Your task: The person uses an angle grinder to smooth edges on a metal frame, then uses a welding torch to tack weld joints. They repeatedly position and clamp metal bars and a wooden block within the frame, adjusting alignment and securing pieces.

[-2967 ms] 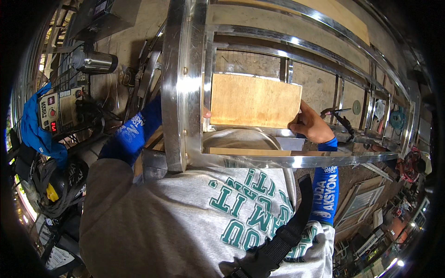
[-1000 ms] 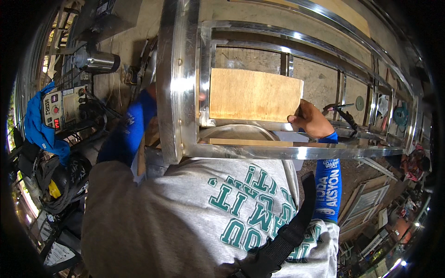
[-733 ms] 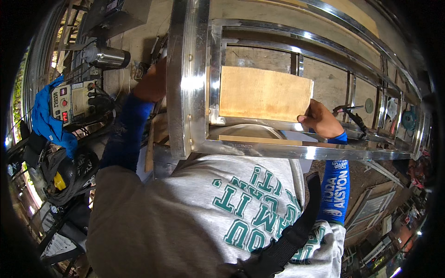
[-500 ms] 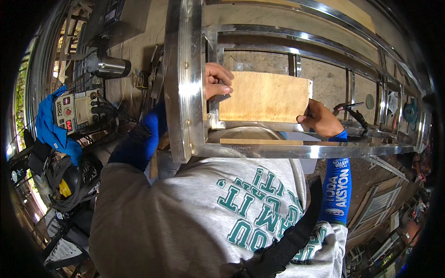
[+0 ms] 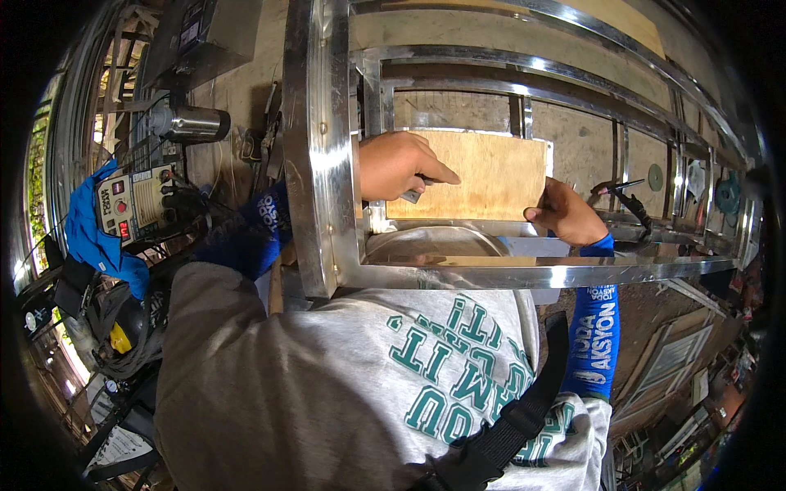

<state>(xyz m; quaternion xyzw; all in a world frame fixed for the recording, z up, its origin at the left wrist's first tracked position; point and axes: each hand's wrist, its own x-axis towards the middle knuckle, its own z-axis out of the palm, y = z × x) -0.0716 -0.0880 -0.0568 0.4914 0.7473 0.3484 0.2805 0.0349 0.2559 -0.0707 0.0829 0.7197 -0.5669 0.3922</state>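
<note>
A rectangular plywood board (image 5: 491, 176) lies within a shiny metal frame (image 5: 323, 147) made of square tubing. My right hand (image 5: 569, 214) grips the board's lower right corner, thumb on its face. Reaching past the frame's thick left post, my left hand (image 5: 405, 168) is over the board's left end. Its index finger stretches across the wood, while the other fingers curl around a small grey flat piece (image 5: 412, 195), mostly hidden in the grip. Whether that fingertip touches the board, I cannot tell.
At left stand a welding machine (image 5: 135, 203) with a blue cloth (image 5: 92, 233) and a steel tumbler (image 5: 196, 123). A welding electrode holder (image 5: 626, 196) lies right of my right hand, near a grey disc (image 5: 655, 177). Frame rails run above and below the board.
My left hand has moved right and down over the board, its index finger now extended. My right hand keeps its grip on the corner. The metal frame appears shifted slightly left.
</note>
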